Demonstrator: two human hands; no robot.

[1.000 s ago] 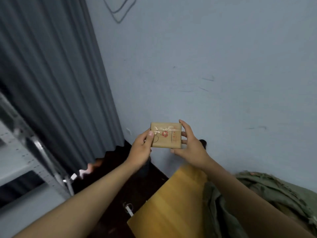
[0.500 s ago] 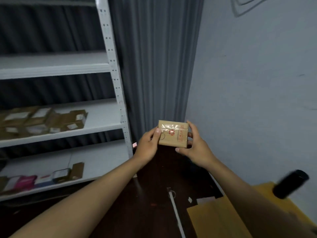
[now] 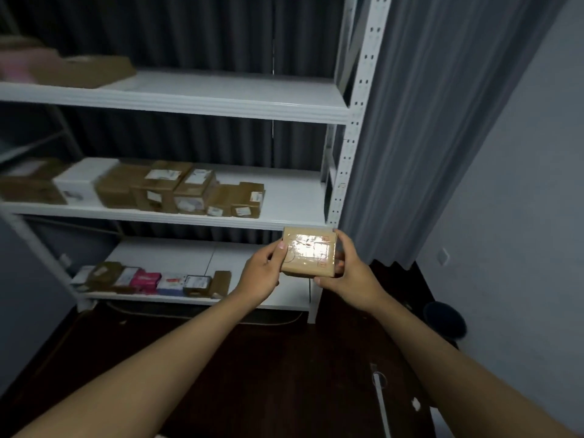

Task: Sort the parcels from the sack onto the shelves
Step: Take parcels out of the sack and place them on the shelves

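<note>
since half a second ago the view has swung left: the white shelving unit [image 3: 347, 115], then only at the left edge, now fills the far left and middle, and the grey wall [image 3: 521, 184] has slid to the right edge. the yellow board that lay at the near right is out of sight, and a dark round object [image 3: 444, 319] now sits on the floor by the wall. the small brown parcel [image 3: 309, 256] stays between both hands, at much the same height, now in front of the shelf unit's right post, between the middle and lowest shelves.

the left hand [image 3: 260, 275] grips the parcel's left edge, thumb curled over the top face and the other fingers tucked beneath it. the right hand [image 3: 350, 276] grasps the right edge, thumb along the right side and fingers curled under the near corner. the parcel is tilted toward the camera, its taped top glaring with light, faint red marks showing on it.

on the middle shelf a row of brown boxes [image 3: 177, 191] with white labels runs from the left to about the middle, with a white box [image 3: 82, 181] among them. the lowest shelf carries smaller packets [image 3: 151, 279], one pink, at its left half. the top shelf holds a flat brown parcel [image 3: 82, 72] at far left, blurred. a grey curtain [image 3: 426, 137] hangs right of the post. the floor [image 3: 268, 374] is dark wood, with a white strip [image 3: 382, 403] lying at the near right.
</note>
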